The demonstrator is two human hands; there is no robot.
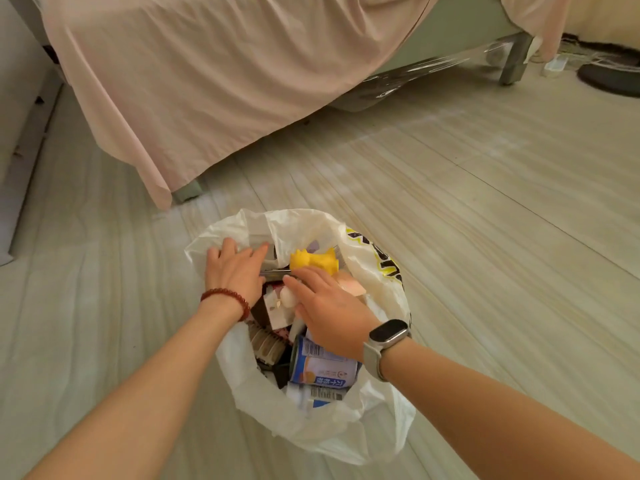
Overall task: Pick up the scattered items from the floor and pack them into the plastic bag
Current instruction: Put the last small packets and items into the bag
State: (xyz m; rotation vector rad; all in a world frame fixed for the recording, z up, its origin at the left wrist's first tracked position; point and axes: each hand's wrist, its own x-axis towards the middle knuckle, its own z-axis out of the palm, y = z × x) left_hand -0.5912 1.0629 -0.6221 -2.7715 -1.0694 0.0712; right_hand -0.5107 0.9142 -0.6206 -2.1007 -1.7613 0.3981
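1. A thin, crinkly white plastic bag (pixel 346 427) sits open on the floor (pixel 485 202). It has yellow and black print on one side.
2. The bag is full of things. On top lies a bumpy yellow toy (pixel 313 262).
3. Near the front of the bag lies a round can (pixel 323 370) on its side. Its label is blue and white with a barcode.
4. Beside the can is a brown ridged thing (pixel 266 344), and a small white box (pixel 277 308) sits above it.
5. The left hand (pixel 235 270) lies flat and open over the back edge of the bag, fingers spread. A thin, shiny metal thing (pixel 275 270) sticks out from under it.
6. A red bead bracelet (pixel 228 301) is on the left wrist.
7. The right hand (pixel 329 313) reaches into the bag, fingers out straight and not gripping anything I can see. Its fingertips are just beside the yellow toy.
8. A watch (pixel 386 336) with a pale strap is on the right wrist.
9. A soft pink sheet (pixel 214 81) with folds hangs off a bed behind the bag.
10. The floor is pale wood planks, smooth, with no loose items showing.
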